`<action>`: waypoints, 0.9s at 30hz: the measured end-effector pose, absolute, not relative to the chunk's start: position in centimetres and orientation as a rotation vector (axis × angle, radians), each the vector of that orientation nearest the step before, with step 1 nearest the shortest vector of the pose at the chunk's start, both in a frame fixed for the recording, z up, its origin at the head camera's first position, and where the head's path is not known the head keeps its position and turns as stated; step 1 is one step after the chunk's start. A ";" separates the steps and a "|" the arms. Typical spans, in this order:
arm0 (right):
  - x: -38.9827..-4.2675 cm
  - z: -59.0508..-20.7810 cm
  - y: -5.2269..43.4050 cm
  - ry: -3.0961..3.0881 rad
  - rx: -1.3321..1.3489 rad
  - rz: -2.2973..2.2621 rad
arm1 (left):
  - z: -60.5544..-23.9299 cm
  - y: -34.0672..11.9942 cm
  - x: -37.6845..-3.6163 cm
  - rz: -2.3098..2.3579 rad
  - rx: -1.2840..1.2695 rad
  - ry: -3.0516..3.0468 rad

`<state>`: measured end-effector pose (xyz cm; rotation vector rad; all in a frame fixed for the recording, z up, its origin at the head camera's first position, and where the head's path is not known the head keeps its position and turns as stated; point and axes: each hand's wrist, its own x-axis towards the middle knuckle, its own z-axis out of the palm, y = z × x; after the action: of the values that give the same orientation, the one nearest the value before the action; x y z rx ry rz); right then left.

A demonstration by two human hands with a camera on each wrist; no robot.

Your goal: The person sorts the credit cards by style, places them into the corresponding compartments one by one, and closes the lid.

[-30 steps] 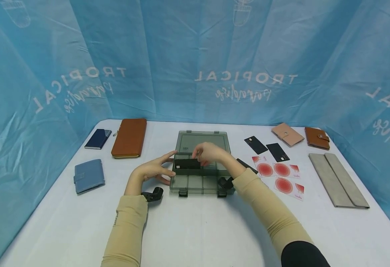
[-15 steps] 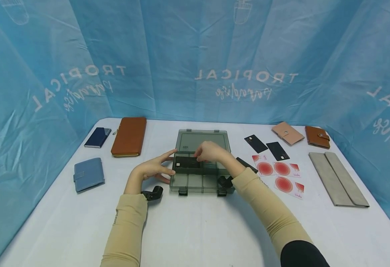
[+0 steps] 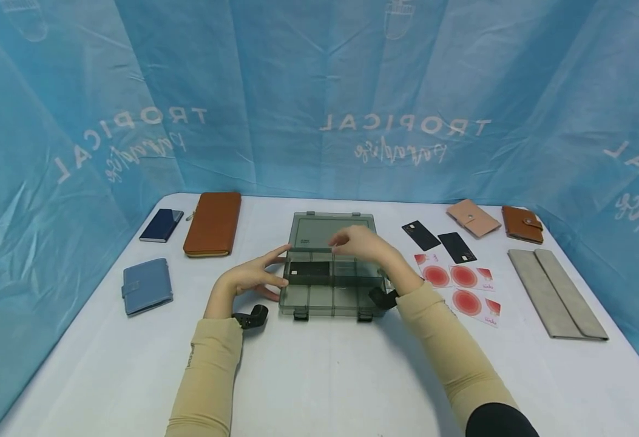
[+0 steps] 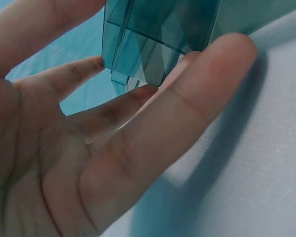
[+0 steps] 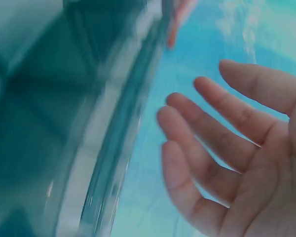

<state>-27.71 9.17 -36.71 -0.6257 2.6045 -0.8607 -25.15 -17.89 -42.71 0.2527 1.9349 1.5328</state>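
**Black card (image 3: 309, 269) is sitting in the box (image 3: 330, 312) while the right hand (image 3: 364, 243) is holding nothing**

The white worktop (image 3: 319, 376) is carrying everything. The box is standing open about midway between its left and right edges, its lid (image 3: 319, 227) lying back toward the far edge. A grey folder (image 3: 557, 294) is lying along the right edge, a brown notebook (image 3: 212, 224) near the far left corner and a blue wallet (image 3: 147, 287) by the left edge.

The left hand (image 3: 248, 276) is touching the box's left side with fingers spread wide, apparently steadying it. The right hand is hanging over the box, its loosely bent fingers gripping nothing.

Three red-and-white cards (image 3: 466, 301) and two loose black cards (image 3: 457, 247) are lying between box and folder. The card inside is occupying the left end of the far row; whether it is lying flat, I cannot tell.

The step seems to be card-loading, this one looking placed. The next move is probably calling for a pinch at a flat card's edge, the left hand bracing.
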 end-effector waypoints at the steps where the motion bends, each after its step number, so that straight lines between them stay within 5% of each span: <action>1: -27.9 -36.6 10.0 2.612 -0.599 -0.919 | -42.7 -17.9 -25.1 1.533 0.261 1.937; 15: -30.4 -40.5 22.2 2.887 -0.048 -0.934 | -42.8 -17.9 -25.1 1.524 0.270 1.940; 27: -31.5 -41.6 24.7 2.702 0.408 -0.663 | -42.8 -18.0 -25.1 1.527 0.265 1.942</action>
<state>-31.46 24.70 -41.61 0.4082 2.7022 -0.6635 -25.11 -17.99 -42.81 0.2646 1.9421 1.5267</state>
